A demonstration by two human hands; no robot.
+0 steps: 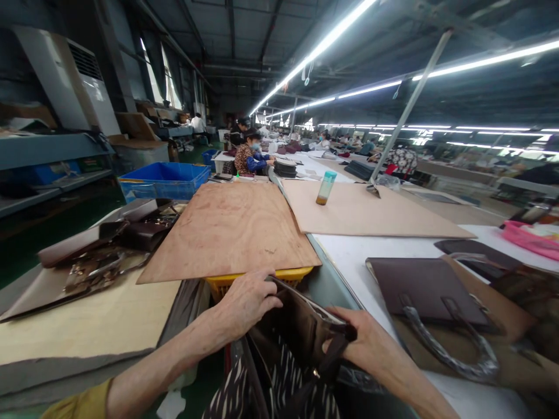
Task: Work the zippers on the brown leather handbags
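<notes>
My left hand [247, 302] is closed on the upper left edge of a dark brown leather bag [301, 326] held low in front of me. My right hand [369, 343] grips the bag's right side, fingers curled round its edge near a strap. Just beyond the hands a plywood board [229, 230] lies on top of a yellow plastic crate [222, 283]. To the right, a finished brown handbag [430, 288] with wrapped handles lies flat on the white table [349, 250].
Brown bag parts and metal fittings [109, 250] lie on the left bench. A blue bin [163, 179] stands behind. A bottle [325, 187] stands on a cardboard sheet [371, 212]. Pink material [530, 237] lies far right. Other people sit at tables farther back.
</notes>
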